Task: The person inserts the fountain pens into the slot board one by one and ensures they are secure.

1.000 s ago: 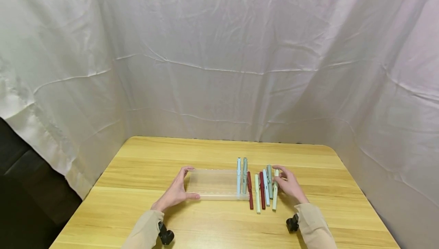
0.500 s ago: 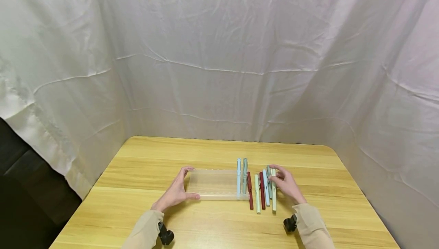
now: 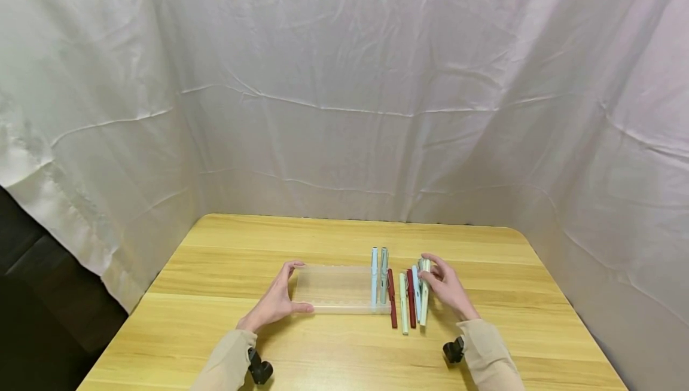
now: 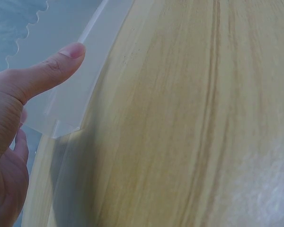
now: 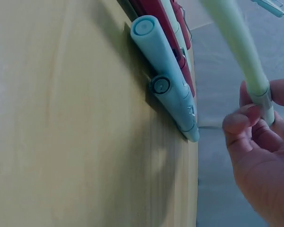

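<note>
My left hand (image 3: 277,300) grips the left end of a translucent plastic pen tray (image 3: 336,286), thumb (image 4: 72,51) over the front edge. At the tray's right end lie a light blue pen (image 3: 374,277) and a grey-green pen (image 3: 384,277). My right hand (image 3: 449,288) pinches a pale green pen (image 5: 239,47) near one end, raised off the table in the right wrist view. Left of it on the table are a dark red pen (image 3: 392,302), another pale green pen (image 3: 404,307), a second dark red pen (image 3: 411,301) and a light blue pen (image 3: 417,298).
Another grey-green pen (image 5: 166,90) lies against the light blue one, mostly hidden behind the held pen in the head view. The wooden table (image 3: 334,355) has grey curtains (image 3: 344,140) at its back and sides. A dark object (image 3: 43,319) stands beyond its left edge.
My right hand has lifted the pale green pen and moved it slightly left, over the grey-green pen. My left hand and the tray have stayed still.
</note>
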A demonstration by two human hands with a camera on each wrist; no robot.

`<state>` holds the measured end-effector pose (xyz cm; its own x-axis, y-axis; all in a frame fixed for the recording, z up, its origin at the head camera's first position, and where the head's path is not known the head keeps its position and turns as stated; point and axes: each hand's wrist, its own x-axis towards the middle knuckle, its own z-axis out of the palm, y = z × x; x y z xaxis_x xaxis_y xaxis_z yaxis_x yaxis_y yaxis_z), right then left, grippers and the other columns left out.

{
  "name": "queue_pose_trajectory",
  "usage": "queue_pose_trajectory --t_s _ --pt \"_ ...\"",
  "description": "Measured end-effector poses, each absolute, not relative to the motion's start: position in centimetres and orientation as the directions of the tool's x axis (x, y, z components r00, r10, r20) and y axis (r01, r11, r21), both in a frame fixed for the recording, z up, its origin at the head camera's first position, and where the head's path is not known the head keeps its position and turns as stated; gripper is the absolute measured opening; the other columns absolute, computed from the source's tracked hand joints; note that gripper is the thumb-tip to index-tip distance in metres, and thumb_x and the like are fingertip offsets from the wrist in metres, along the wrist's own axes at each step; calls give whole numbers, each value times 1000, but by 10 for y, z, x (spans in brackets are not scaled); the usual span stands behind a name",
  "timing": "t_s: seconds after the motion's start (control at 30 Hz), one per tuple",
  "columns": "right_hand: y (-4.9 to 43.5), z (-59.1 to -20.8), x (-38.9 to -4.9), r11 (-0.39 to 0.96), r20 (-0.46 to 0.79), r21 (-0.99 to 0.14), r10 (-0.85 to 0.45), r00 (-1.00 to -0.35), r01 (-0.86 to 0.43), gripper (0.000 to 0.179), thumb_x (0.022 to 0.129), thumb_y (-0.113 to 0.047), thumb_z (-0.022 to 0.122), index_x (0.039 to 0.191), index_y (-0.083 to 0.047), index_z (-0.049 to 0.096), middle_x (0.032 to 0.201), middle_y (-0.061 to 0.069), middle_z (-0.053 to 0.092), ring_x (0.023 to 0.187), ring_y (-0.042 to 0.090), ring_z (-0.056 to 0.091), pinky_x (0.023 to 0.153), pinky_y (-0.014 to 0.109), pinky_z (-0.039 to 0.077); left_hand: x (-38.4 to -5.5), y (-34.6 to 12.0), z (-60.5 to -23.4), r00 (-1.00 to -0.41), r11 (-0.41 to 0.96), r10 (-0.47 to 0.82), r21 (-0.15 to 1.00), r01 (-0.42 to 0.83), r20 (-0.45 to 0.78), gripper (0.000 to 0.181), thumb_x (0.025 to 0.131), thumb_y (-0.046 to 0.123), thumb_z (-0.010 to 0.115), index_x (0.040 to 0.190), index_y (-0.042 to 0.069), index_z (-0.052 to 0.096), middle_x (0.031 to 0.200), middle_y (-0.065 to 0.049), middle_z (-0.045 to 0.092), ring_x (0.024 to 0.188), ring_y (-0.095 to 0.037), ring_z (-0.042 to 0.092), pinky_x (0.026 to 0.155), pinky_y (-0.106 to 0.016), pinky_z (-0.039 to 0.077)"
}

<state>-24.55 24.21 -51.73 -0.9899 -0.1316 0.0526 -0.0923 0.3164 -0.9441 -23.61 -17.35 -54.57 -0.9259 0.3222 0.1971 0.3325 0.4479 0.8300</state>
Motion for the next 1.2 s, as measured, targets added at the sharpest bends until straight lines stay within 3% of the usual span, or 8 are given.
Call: queue_pose_trajectory --t_s 0.17,0.4,0.57,0.73,0.83,1.0,1.2 --pt "240 -516 -247 306 60 -947 -136 -989 -100 53 103 -11 55 151 0 36 89 16 65 55 3 39 48 15 35 -236 -174 -546 -922 449 328 824 344 206 101 65 24 94 145 5 36 154 -22 38 149 -49 28 125 -62 22" --pt "235 -509 -246 304 61 -948 -126 -990 -97 54 102 -10 56 150 3 36 102 24 67 60 4 46 51 17 42 -237 -175 -546 -923 460 326 818 345 206 101 65 23 95 145 5 36 154 -22 39 149 -49 29 125 -62 23" --pt "232 -505 -246 287 71 -952 -119 -990 -102 54 102 -9 56 149 5 35 116 33 65 81 11 67 67 22 58 -237 -174 -546 -926 455 325 826 332 193 101 66 23 94 146 6 35 155 -22 37 149 -49 28 125 -63 22" --pt "229 -503 -245 276 86 -954 -113 -990 -114 49 103 -7 51 148 5 35 126 37 59 99 16 70 78 19 60 -237 -175 -546 -928 451 325 832 323 183 101 67 22 94 146 5 34 156 -22 36 150 -49 26 125 -63 20" --pt "227 -501 -244 274 92 -954 -118 -989 -122 46 104 -9 50 146 4 37 123 35 60 93 9 67 76 21 59 -237 -174 -546 -929 452 324 833 319 180 100 67 22 94 146 6 34 156 -22 36 150 -49 26 125 -63 21" --pt "224 -497 -241 256 99 -958 -119 -988 -127 46 106 -16 50 146 4 38 108 16 65 79 6 56 67 20 52 -236 -174 -546 -930 449 322 836 315 177 100 67 22 94 146 8 35 156 -22 36 150 -49 26 125 -63 21" --pt "221 -495 -240 246 149 -953 -122 -981 -176 46 107 -16 48 144 8 36 104 0 65 81 6 56 70 20 52 -236 -174 -546 -929 455 324 831 319 180 101 66 23 94 146 7 35 155 -21 37 150 -49 27 125 -62 21"
